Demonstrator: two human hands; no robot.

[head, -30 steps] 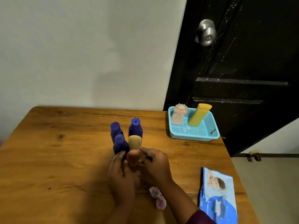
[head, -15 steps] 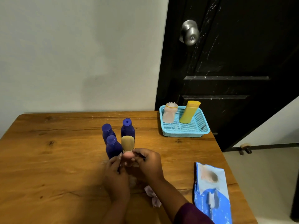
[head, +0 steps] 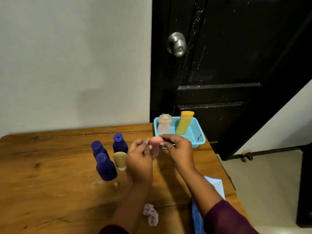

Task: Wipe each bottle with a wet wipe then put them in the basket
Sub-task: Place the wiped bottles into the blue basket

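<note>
A small pink bottle (head: 155, 144) is lifted off the table between both hands. My left hand (head: 141, 157) holds its lower body; my right hand (head: 177, 146) pinches its top. Whether a wipe lies around the bottle I cannot tell. Three dark blue bottles (head: 106, 167) and a tan bottle (head: 119, 160) stand together left of my hands. The light blue basket (head: 198, 138) at the table's far right corner holds a clear bottle (head: 164, 125) and a yellow bottle (head: 184, 122). A crumpled used wipe (head: 151, 214) lies near the front edge.
The blue wet-wipe pack (head: 214, 184) lies at the table's right edge, partly under my right arm. A black door with a metal knob (head: 177, 44) stands behind the basket. The table's right edge drops to a pale floor.
Both hands have raised the pink bottle off the table and carried it right, away from the cluster of bottles. The camera has also turned and moved closer.
</note>
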